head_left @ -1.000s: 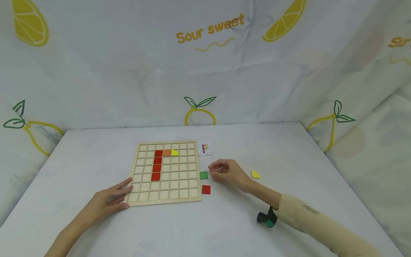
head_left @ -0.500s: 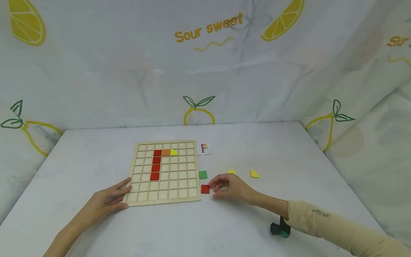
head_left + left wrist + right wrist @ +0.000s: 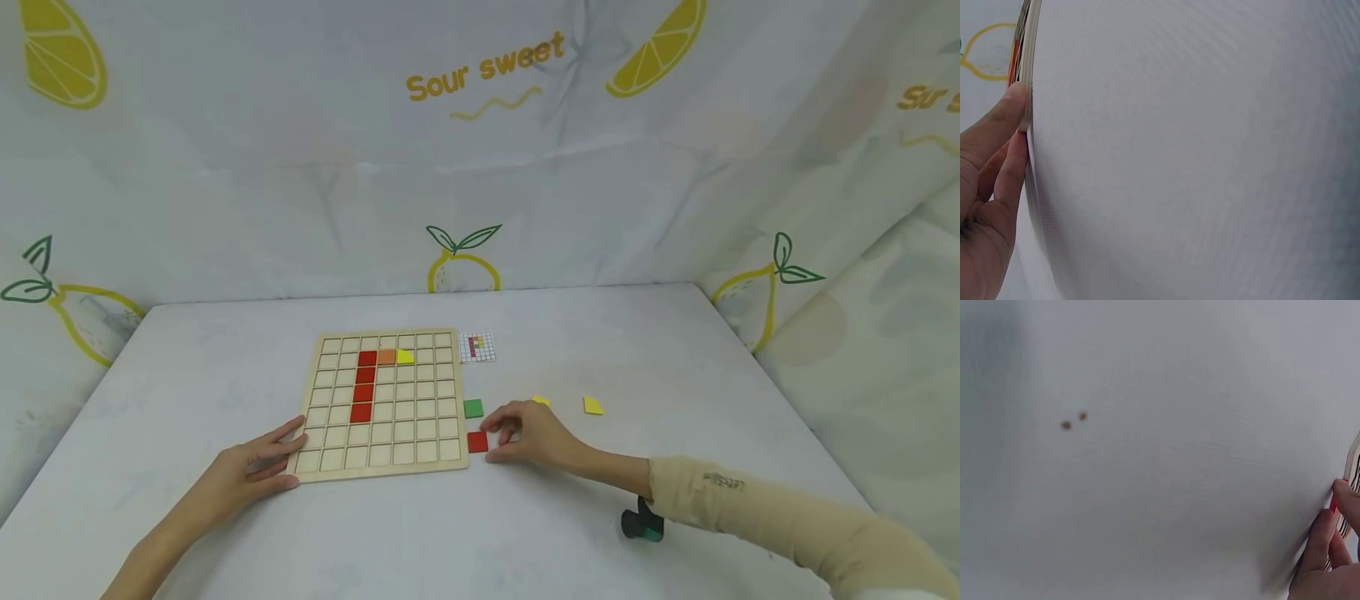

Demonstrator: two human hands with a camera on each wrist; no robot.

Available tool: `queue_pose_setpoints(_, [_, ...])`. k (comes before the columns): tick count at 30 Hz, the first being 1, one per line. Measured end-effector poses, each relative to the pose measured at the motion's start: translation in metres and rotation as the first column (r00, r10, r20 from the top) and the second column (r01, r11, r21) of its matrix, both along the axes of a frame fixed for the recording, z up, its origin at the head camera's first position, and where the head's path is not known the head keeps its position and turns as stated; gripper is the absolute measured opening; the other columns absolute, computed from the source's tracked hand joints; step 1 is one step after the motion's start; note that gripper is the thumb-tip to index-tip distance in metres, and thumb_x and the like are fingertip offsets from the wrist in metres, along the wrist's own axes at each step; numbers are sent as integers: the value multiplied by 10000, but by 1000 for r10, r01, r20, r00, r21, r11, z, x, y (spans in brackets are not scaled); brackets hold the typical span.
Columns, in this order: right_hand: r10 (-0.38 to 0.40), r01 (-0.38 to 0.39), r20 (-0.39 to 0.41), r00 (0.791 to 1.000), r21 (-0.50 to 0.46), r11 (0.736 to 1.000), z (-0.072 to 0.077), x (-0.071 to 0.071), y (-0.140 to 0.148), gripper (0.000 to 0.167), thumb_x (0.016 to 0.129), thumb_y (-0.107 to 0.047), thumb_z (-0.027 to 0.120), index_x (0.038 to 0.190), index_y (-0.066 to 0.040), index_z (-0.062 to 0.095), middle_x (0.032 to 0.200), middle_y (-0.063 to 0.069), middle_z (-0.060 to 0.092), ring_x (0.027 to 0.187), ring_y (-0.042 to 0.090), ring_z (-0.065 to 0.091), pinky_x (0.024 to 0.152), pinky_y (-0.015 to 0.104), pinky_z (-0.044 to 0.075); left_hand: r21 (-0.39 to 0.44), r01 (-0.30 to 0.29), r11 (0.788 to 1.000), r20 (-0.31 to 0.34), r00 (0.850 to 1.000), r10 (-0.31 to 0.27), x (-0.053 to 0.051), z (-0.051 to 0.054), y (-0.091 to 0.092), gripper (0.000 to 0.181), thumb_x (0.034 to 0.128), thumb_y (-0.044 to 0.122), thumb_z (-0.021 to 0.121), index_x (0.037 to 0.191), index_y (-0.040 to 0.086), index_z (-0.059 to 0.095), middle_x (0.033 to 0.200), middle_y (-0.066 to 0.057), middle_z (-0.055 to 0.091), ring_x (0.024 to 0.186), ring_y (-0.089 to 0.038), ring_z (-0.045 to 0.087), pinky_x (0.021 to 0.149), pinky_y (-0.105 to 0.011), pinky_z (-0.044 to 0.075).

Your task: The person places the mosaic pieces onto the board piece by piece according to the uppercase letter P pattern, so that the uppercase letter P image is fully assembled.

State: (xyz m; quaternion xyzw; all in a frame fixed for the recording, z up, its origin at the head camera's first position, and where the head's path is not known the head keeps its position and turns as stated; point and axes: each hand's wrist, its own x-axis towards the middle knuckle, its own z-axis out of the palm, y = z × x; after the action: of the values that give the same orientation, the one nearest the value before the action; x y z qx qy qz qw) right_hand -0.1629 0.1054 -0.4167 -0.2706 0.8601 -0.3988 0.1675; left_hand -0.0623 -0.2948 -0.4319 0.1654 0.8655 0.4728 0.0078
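A wooden grid board [image 3: 420, 467] lies on the table, with a column of red square tiles [image 3: 363, 392], an orange tile [image 3: 387, 357] and a yellow quarter-round tile [image 3: 405, 357] in its cells. My left hand [image 3: 243, 475] rests along the board's near left corner, its extended fingers touching the edge. Beside the board's right edge, my right hand [image 3: 532, 437] pinches a loose red square tile [image 3: 477, 442] between thumb and fingertips. In the right wrist view, a red sliver of that tile [image 3: 1334, 504] shows between the fingertips. The tile lies flat.
A green square tile [image 3: 473, 408] sits just behind the red one. Farther right lie two yellow tiles, one partly hidden by the hand and one in full view [image 3: 593, 406]. A small pattern card [image 3: 477, 347] lies by the board's far right corner. A black wrist device [image 3: 642, 522] hangs below the right forearm.
My right hand has moved from beside the green tile toward me, then left onto the loose red tile. A second yellow tile has come into view behind it. My left hand stays in place.
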Motion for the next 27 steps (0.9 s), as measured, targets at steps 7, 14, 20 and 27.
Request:
queue_pose_setpoints(7, [5, -4, -63, 998, 12, 1000, 0, 0, -4, 230, 762, -102, 817, 975, -79, 733, 895, -12, 637, 622, 62, 556, 598, 166, 481, 21, 8, 1000, -4, 1000, -8, 0, -2, -1, 535, 798, 86, 761, 1262, -96, 565, 1499, 7, 386, 1204, 161, 385, 878, -100, 500])
queue_pose_setpoints(14, [-12, 12, -55, 998, 6, 1000, 2, 0, -3, 206, 783, -104, 796, 967, -76, 707, 845, 0, 632, 638, 77, 554, 573, 170, 478, 24, 18, 1000, -16, 1000, -17, 0, -2, -1, 530, 801, 80, 757, 1256, -109, 562, 1494, -106, 380, 1211, 152, 382, 884, -99, 496])
queue_pose_setpoints(20, [-46, 48, 34, 998, -56, 997, 1, -2, 2, 207, 799, -102, 785, 983, -72, 695, 887, 14, 668, 695, 113, 597, 688, 172, 523, 27, 12, 1000, -1, 1000, -12, 0, -2, 0, 533, 804, 90, 757, 1261, -103, 562, 1501, -64, 380, 1207, 158, 384, 884, -100, 497])
queue_pose_setpoints(27, [-83, 168, 342, 936, -228, 959, 3, -3, 8, 313, 822, -67, 758, 1102, 23, 653, 1006, 109, 674, 872, 186, 639, 796, 228, 582, 25, 11, 1000, -10, 1000, -11, 0, -1, -1, 535, 801, 87, 758, 1262, -100, 562, 1494, 74, 378, 1205, 164, 379, 881, -92, 494])
